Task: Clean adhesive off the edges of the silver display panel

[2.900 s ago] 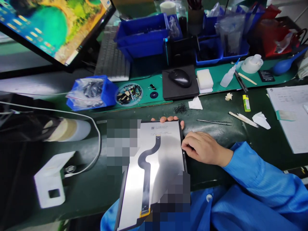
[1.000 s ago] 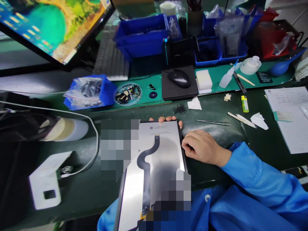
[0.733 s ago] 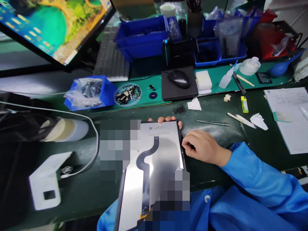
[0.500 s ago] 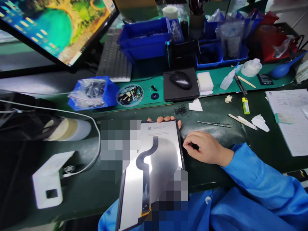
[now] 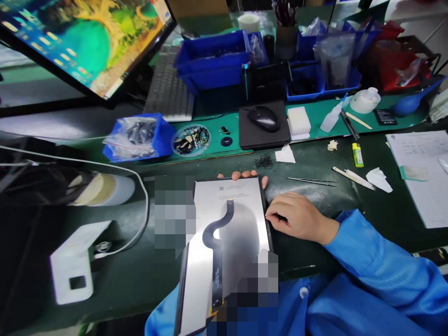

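Observation:
A tablet-sized LCD screen panel is tilted in front of me, its silvery back facing up. A dark, curved flex cable runs down that back. My left hand supports the panel from beneath, with only its fingertips showing past the far edge. At the panel's right edge is my right hand, thumb and fingertips pinched together against the rim. Whatever lies in that pinch is too small to make out. Blurred squares cover parts of the panel's left side and lower right corner.
Tweezers, wooden sticks and a lighter lie to the right. Black scraps sit beyond the panel. Behind are a mouse, a dish of small parts and blue bins. A white cable crosses the left side.
The panel has shifted slightly right with my left hand. The small gap between its edge and my right fingertips has closed; my right hand has barely moved.

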Tool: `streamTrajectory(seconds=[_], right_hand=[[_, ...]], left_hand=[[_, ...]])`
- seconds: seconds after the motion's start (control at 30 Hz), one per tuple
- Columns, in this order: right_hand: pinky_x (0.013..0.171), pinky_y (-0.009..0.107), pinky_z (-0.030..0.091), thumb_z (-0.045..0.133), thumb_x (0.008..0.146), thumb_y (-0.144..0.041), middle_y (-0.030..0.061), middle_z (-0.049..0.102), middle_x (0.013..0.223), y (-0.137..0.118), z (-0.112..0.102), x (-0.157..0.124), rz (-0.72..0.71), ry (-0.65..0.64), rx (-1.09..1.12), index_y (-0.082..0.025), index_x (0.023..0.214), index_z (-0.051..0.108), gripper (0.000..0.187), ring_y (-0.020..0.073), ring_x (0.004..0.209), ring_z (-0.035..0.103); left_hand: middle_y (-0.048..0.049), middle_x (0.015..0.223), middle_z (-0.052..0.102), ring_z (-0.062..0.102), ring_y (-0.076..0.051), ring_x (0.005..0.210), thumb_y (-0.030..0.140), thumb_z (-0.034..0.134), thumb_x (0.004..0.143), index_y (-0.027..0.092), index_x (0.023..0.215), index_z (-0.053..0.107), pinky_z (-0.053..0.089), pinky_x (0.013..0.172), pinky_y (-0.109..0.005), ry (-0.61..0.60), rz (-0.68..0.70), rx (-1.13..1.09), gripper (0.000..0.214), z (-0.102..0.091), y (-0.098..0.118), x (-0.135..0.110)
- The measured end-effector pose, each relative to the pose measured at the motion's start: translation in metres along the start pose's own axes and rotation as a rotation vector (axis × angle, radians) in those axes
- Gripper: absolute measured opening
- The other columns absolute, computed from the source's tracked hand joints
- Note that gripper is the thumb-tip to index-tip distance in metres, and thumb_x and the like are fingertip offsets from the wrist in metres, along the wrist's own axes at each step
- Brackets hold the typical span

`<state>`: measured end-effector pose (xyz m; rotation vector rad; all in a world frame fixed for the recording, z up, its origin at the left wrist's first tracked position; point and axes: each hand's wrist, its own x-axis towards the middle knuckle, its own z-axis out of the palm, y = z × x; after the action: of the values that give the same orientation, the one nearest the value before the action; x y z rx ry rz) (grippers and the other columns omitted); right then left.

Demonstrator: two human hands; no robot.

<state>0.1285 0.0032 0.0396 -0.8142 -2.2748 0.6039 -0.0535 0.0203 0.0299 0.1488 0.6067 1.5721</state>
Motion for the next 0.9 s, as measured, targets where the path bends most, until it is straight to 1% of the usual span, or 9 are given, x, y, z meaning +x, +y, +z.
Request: streamTrajectory(seconds=[0.1, 0.2, 0.33, 0.47, 0.6, 0.73, 0.8, 0.9], right_hand=[[0.074, 0.031, 0.047, 0.058, 0.099, -0.015, 0.0014, 0.074, 0.082, 0.0, 0.0, 0.001, 0.015, 0.031, -0.025, -0.021, 0.086, 0.068, 0.017, 0.0169, 0.074, 0.066], [0.073, 0.031, 0.045, 0.058, 0.098, -0.015, 0.0014, 0.074, 0.083, 0.0, -0.002, 0.002, 0.031, 0.047, -0.043, -0.021, 0.087, 0.067, 0.016, 0.0168, 0.074, 0.064], [0.072, 0.031, 0.044, 0.058, 0.096, -0.014, 0.0008, 0.073, 0.083, 0.0, -0.005, 0.003, 0.061, 0.071, -0.058, -0.021, 0.087, 0.066, 0.014, 0.0167, 0.072, 0.063], [0.073, 0.031, 0.044, 0.058, 0.095, -0.014, 0.0007, 0.073, 0.083, 0.001, -0.009, 0.005, 0.095, 0.091, -0.055, -0.022, 0.085, 0.064, 0.014, 0.0166, 0.073, 0.062], [0.071, 0.031, 0.044, 0.057, 0.093, -0.012, 0.0004, 0.07, 0.08, 0.004, -0.013, 0.007, 0.135, 0.124, -0.066, -0.022, 0.082, 0.062, 0.015, 0.0168, 0.072, 0.061], [0.069, 0.031, 0.045, 0.057, 0.095, -0.014, 0.0003, 0.067, 0.076, 0.007, -0.02, 0.01, 0.15, 0.189, -0.092, -0.022, 0.08, 0.061, 0.017, 0.0174, 0.071, 0.06], [0.069, 0.032, 0.046, 0.058, 0.096, -0.016, 0.001, 0.066, 0.076, 0.008, -0.025, 0.011, 0.158, 0.234, -0.095, -0.022, 0.08, 0.061, 0.017, 0.0179, 0.071, 0.061], [0.07, 0.033, 0.05, 0.057, 0.097, -0.017, 0.0021, 0.067, 0.079, 0.01, -0.032, 0.014, 0.177, 0.307, -0.086, -0.023, 0.082, 0.061, 0.016, 0.0187, 0.073, 0.063]], left_hand=[[-0.0005, 0.091, 0.064, 0.066, -0.02, 0.102, 0.05, 0.045, 0.108, 0.022, 0.088, 0.057, 0.061, 0.101, -0.054, -0.033, -0.085, -0.16, 0.036, 0.001, 0.0, -0.002], [-0.0011, 0.09, 0.064, 0.067, -0.02, 0.102, 0.053, 0.044, 0.108, 0.022, 0.086, 0.056, 0.062, 0.1, -0.052, -0.051, -0.136, -0.187, 0.041, 0.001, 0.001, 0.0], [-0.0013, 0.089, 0.062, 0.066, -0.02, 0.102, 0.055, 0.043, 0.108, 0.022, 0.085, 0.055, 0.062, 0.098, -0.05, -0.016, -0.161, -0.162, 0.042, 0.003, -0.001, 0.001], [-0.003, 0.09, 0.061, 0.064, -0.021, 0.102, 0.056, 0.043, 0.107, 0.023, 0.083, 0.055, 0.06, 0.099, -0.048, 0.027, -0.167, -0.099, 0.042, 0.008, -0.002, -0.002], [-0.0018, 0.09, 0.06, 0.063, -0.021, 0.102, 0.056, 0.05, 0.104, 0.025, 0.08, 0.057, 0.06, 0.099, -0.045, 0.009, -0.206, -0.097, 0.04, 0.012, -0.002, -0.005], [-0.0028, 0.091, 0.061, 0.064, -0.021, 0.103, 0.056, 0.054, 0.102, 0.025, 0.082, 0.06, 0.06, 0.101, -0.045, -0.035, -0.221, -0.125, 0.038, 0.008, -0.004, -0.005], [-0.0028, 0.093, 0.062, 0.064, -0.021, 0.105, 0.054, 0.054, 0.103, 0.024, 0.084, 0.061, 0.059, 0.105, -0.046, -0.05, -0.21, -0.147, 0.036, 0.007, -0.006, -0.005], [-0.0023, 0.092, 0.059, 0.063, -0.02, 0.106, 0.055, 0.051, 0.104, 0.023, 0.084, 0.06, 0.056, 0.109, -0.044, -0.027, -0.194, -0.147, 0.039, 0.01, -0.007, -0.007]])
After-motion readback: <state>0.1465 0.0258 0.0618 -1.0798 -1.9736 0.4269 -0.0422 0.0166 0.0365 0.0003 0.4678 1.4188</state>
